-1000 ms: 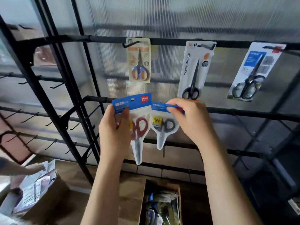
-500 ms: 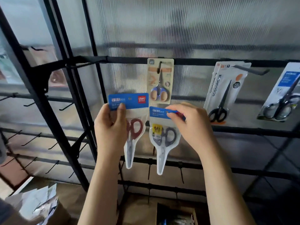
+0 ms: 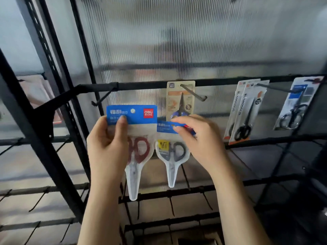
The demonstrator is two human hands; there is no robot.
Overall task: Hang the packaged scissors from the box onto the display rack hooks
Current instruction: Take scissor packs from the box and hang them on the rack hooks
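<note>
Here both hands pinch glossy blue-carded blister packs: left hand (image 3: 108, 147) red-handled scissors (image 3: 138, 151), right hand (image 3: 198, 142) grey-handled scissors (image 3: 172, 152).

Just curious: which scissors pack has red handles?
The pack in the left hand. Its handles are red; the right hand's pack has dark grey ones.

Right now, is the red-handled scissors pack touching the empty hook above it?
Apart. The head view shows the red-handled scissors pack held by the left hand, a clear gap below the empty hook.
</note>
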